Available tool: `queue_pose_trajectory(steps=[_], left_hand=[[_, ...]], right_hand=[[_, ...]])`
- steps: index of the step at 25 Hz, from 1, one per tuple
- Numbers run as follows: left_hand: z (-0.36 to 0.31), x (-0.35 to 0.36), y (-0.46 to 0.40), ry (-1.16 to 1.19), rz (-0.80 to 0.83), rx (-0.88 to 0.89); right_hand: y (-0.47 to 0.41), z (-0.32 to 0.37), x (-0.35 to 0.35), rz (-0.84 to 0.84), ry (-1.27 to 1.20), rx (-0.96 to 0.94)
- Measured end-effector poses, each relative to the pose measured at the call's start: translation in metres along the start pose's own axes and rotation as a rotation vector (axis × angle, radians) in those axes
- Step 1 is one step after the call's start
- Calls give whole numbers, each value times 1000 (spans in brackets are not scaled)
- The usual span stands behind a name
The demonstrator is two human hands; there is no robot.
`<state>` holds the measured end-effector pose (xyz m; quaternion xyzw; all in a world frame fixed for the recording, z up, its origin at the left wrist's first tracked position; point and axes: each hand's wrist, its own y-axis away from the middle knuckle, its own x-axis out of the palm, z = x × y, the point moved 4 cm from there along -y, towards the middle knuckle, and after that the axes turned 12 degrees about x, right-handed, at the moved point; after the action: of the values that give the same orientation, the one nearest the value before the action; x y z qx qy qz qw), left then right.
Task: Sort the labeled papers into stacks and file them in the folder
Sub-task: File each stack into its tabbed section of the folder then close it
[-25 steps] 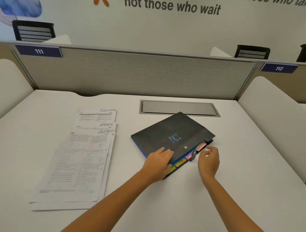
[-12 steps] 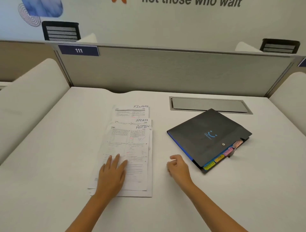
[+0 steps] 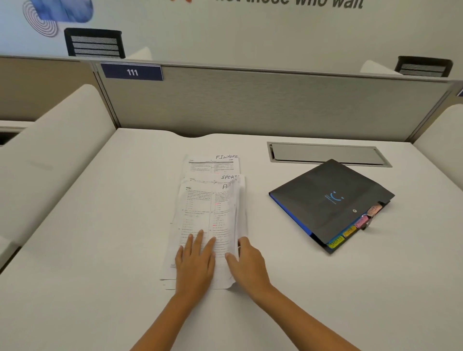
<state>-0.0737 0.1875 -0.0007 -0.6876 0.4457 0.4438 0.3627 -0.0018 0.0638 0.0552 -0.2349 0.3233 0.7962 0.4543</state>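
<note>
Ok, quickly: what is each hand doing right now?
Left hand: open, flat on the papers.
Right hand: lifting the papers' right edge, thumb on top.

A white desk [image 3: 100,225] meets a grey partition [image 3: 250,105] tagged 111, black chairs [image 3: 94,42] beyond.

An open-plan office: a white counter [image 3: 100,238] sits behind a grey divider screen [image 3: 250,105] carrying a numbered plate "111" [image 3: 132,72]. A cable hatch [image 3: 325,153] is set into the counter, black mesh chairs [image 3: 94,43] stand beyond the screen, and a slogan [image 3: 288,3] runs across the wall.
</note>
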Motion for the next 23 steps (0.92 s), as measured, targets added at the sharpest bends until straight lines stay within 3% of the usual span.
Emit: queue_pose_trajectory(steps=[3, 5, 7, 10, 14, 17, 19, 21, 23], left_hand=[[6, -11, -5, 331, -41, -120], [13, -20, -7, 699, -46, -255], [19, -24, -6, 909, -89, -300], [15, -26, -4, 829, -33, -280], [9, -33, -7, 767, -17, -274], [12, -37, -4, 684, 10, -193], [10, -53, -3, 576, -89, -150], [17, -72, -9, 528, -253, -220], [32, -89, -23, 714, -306, -375]], right_hand=[[12, 16, 22, -88, 285, -277], [17, 18, 33, -102, 386, -334], [19, 18, 36, -109, 370, -311], [4, 22, 23, -82, 227, -122], [-42, 16, -3, 81, -167, 245], [-52, 4, -7, 185, -305, 285], [-49, -2, -13, 223, -408, 282], [-44, -3, -29, 252, -495, 240], [-37, -3, -53, 276, -571, 208]])
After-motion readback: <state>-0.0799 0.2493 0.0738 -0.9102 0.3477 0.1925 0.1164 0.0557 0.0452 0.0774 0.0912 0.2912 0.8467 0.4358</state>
